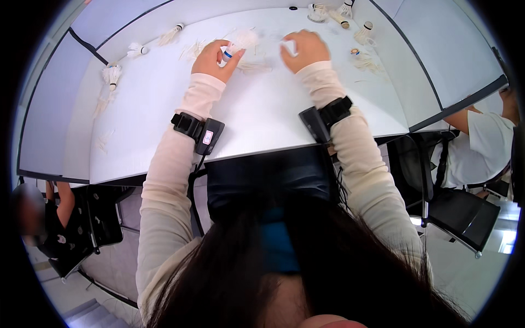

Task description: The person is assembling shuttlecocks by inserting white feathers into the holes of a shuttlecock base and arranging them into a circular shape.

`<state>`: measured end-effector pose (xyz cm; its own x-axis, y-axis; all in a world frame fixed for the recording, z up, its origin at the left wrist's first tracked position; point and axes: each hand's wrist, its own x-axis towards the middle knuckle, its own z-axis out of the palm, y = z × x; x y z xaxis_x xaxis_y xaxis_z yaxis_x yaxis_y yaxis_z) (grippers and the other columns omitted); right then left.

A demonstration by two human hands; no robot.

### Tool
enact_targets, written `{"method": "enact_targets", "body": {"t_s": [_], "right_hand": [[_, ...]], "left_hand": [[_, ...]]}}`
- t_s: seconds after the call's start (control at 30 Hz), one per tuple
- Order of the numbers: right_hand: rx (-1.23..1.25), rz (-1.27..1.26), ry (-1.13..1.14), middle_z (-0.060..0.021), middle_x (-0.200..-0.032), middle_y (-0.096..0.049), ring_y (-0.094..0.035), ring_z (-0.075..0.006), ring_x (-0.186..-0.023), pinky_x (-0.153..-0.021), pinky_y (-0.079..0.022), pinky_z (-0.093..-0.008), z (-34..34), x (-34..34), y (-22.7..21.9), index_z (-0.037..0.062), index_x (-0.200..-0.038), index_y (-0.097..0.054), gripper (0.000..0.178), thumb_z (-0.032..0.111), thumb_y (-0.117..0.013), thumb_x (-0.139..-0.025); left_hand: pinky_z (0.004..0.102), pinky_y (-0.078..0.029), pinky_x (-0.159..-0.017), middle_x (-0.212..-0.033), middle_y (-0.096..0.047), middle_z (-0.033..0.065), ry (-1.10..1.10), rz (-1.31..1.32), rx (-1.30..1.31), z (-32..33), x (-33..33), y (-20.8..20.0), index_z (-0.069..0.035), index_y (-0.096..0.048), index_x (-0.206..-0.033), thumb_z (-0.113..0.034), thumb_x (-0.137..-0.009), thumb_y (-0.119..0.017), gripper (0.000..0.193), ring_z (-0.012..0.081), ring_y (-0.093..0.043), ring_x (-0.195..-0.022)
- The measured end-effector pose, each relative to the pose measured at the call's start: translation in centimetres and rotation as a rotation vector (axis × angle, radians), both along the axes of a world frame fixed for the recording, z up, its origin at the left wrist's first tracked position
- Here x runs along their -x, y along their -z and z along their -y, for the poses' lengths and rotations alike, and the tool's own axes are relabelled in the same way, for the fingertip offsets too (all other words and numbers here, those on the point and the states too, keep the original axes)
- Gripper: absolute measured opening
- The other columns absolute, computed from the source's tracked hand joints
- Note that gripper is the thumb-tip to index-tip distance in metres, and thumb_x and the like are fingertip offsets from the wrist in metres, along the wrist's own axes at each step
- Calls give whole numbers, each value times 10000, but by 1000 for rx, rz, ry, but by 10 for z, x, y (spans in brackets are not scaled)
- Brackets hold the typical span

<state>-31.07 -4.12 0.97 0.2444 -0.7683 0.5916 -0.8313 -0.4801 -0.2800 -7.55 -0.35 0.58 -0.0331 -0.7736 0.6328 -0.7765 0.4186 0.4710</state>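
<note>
The blue-banded shuttlecock [243, 40] is the landmark here: it sits above the white table [268, 112], in the left hand [210, 61], whose thumb and fingers are closed around its cork end while the pale skirt points away to the upper right. The right hand [309, 52] is to the right of the blue-banded shuttlecock, well apart from it, fingers curled toward the thumb with a gap between; it is blurred, and I cannot tell whether anything is pinched there. Loose feathers [252, 68] lie just below the blue-banded shuttlecock, and more are scattered close by on its left. Farther left of it are a dark-banded shuttlecock [172, 34], then a white shuttlecock [137, 51], then a shuttlecock with its cork toward the person [112, 77]. Well to the right of it, past the right hand, a cluster of shuttlecocks [340, 18] lies near the back partition, with a single shuttlecock [365, 33] closer in, then a small orange-brown ring [355, 52] and a patch of feather pieces [369, 65] nearer the person
</note>
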Motion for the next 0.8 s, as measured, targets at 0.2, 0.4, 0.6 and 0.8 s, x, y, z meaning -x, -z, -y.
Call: {"method": "enact_targets", "body": {"t_s": [0.2, 0.4, 0.6, 0.8], "right_hand": [[63, -23, -406, -152, -1325, -511, -373, -360, -1315, -1084, -309, -464, -22, -41, 32, 183, -1262, -579, 581, 517, -643, -791], [-11, -268, -382, -170, -1449, -385, -222, -383, -1398, -1146, -188, -476, -26, -35, 35, 217, -1332, -535, 621, 584, -559, -833], [-30, -220, -267, -123, -1418, -444, -282, -359, -1378, -1119, -268, -445, 1, -18, 46, 203, -1250, -599, 372, 316, -540, -901], [58, -109, -300, -106, -1364, -499, -346, -319, -1349, -1090, -336, -389, 13, -13, 43, 157, -1239, -603, 406, 176, -574, -834]], "left_hand": [[391, -460, -617, -772, -604, 156, -183, -205, -83, 23, -28, 18, -14, -463, -1048, -491, -913, -545, 502, 311, -582, -681], [412, -485, -618, -714, -655, 163, -366, -233, -280, 22, -51, 23, -11, -403, -1079, -538, -941, -447, 546, 342, -639, -660], [300, -462, -546, -676, -669, 100, -81, -352, -466, 6, -31, 5, -17, -401, -1048, -488, -963, -450, 482, 185, -575, -534], [268, -480, -597, -825, -678, 120, 419, -442, -273, 2, -21, 13, 1, -395, -1061, -374, -988, -470, 389, 152, -580, -607]]}}
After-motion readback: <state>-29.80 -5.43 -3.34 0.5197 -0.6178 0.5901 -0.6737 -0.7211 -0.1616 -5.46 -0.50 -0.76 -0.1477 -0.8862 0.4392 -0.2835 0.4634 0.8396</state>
